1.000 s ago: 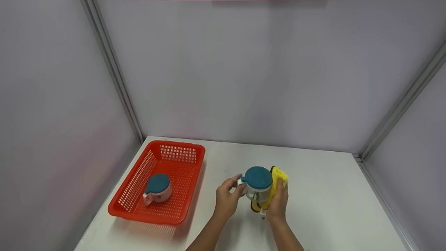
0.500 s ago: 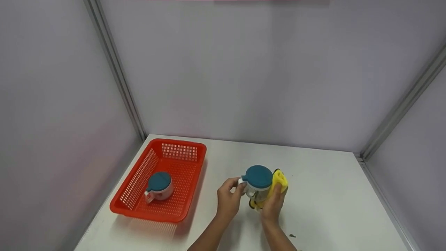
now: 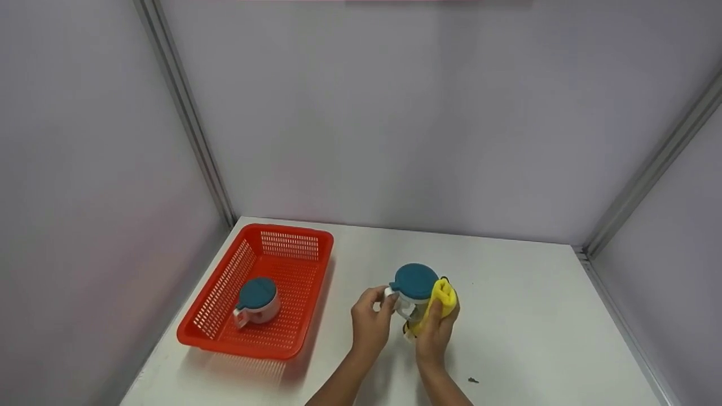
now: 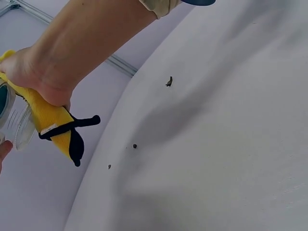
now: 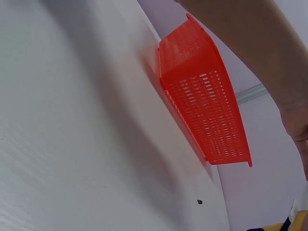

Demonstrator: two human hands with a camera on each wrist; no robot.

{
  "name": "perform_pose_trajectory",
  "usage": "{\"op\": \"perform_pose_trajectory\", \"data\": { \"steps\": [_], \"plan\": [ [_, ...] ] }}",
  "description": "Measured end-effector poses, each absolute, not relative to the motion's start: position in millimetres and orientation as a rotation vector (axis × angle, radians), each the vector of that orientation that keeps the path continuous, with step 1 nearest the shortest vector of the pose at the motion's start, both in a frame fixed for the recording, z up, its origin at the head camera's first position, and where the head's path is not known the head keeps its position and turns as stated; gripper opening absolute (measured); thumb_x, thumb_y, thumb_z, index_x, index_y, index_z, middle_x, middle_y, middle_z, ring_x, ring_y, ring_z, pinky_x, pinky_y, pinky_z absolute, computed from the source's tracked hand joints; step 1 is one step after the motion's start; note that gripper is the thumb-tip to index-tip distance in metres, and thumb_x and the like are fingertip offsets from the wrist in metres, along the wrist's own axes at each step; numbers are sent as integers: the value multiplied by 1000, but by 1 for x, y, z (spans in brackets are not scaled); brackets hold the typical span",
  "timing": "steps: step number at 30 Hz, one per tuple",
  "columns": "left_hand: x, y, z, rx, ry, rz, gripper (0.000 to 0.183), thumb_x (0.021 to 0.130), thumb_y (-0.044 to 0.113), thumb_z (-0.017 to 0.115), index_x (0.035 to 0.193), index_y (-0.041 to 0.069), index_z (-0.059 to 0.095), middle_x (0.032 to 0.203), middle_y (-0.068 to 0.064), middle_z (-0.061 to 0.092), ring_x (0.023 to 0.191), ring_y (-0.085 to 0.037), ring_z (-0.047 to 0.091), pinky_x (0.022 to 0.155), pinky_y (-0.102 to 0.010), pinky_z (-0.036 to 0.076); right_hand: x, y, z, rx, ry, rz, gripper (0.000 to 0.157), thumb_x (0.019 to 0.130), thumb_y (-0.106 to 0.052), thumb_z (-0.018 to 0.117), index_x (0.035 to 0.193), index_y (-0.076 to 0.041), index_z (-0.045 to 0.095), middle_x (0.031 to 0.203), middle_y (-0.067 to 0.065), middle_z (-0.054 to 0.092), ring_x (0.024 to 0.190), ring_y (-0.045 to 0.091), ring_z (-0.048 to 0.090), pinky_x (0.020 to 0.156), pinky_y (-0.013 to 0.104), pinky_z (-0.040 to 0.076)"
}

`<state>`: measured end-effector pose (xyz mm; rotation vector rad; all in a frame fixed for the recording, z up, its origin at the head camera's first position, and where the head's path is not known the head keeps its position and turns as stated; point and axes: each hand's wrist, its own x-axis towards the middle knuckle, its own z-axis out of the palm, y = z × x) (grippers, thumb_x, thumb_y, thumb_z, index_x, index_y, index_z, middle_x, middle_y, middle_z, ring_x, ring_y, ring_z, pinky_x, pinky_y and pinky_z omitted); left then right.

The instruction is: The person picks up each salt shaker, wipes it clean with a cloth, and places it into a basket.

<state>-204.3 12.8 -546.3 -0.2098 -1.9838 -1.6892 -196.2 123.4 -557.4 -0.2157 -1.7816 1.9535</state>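
Note:
A clear jar [image 3: 416,281] with a teal lid and a white handle is held upright above the table, lid on. My left hand [image 3: 370,321] pinches its handle between thumb and fingers. On the other side, my right hand [image 3: 435,335] grips a folded yellow cloth [image 3: 445,295] with dark edging and presses it against the jar's wall. In the left wrist view the cloth [image 4: 50,118] hangs below the right hand, its dark-edged corner loose. The fingers behind the cloth are hidden.
A red perforated basket [image 3: 307,316] stands on the white table [image 3: 524,316] at the left. Inside it is a second teal-lidded jar [image 3: 258,294] with a handle. Small dark bits [image 4: 169,81] lie on the tabletop near my right forearm. Grey panels enclose the table.
My right hand and the cloth have shifted left around the jar, and the cloth's top has turned inward. The jar has risen slightly. A dark bit now shows on the table beside my right forearm.

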Motion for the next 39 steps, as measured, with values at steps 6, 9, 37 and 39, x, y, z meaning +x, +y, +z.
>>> {"op": "perform_pose_trajectory", "data": {
  "steps": [6, 9, 37, 39],
  "plan": [
    [-205, 12, -545, -160, -1986, -1686, 9, 93, 15, 69, 101, 12, 69, 90, 1, 65, 83, -10, 63, 66, -22, 59, -195, 118, -556, -172, -1785, 1878, 49, 105, -25, 46, 148, -12, 25, 137, 0, 44, 119, 8, 46, 103, 9, 35],
    [-205, 12, -544, -123, -1992, -1697, 10, 93, 15, 69, 102, 13, 69, 92, 2, 66, 84, -10, 64, 69, -21, 59, -195, 117, -557, -136, -1810, 1809, 49, 103, -20, 52, 146, -12, 29, 134, -1, 44, 117, 7, 47, 102, 9, 36],
    [-210, 6, -541, -77, -1972, -1643, 14, 93, 17, 69, 106, 12, 70, 91, 2, 64, 82, -11, 60, 76, -24, 59, -190, 114, -592, 223, -1933, 1148, 58, 69, 10, 83, 120, -12, 69, 131, 19, 44, 121, 21, 43, 108, 8, 31],
    [-209, 6, -541, -70, -1975, -1651, 15, 93, 19, 69, 106, 13, 70, 92, 2, 65, 82, -11, 60, 78, -24, 58, -190, 114, -594, 231, -1951, 1110, 57, 69, 8, 84, 120, -14, 70, 131, 20, 44, 122, 23, 41, 109, 9, 30]
  ]
}}
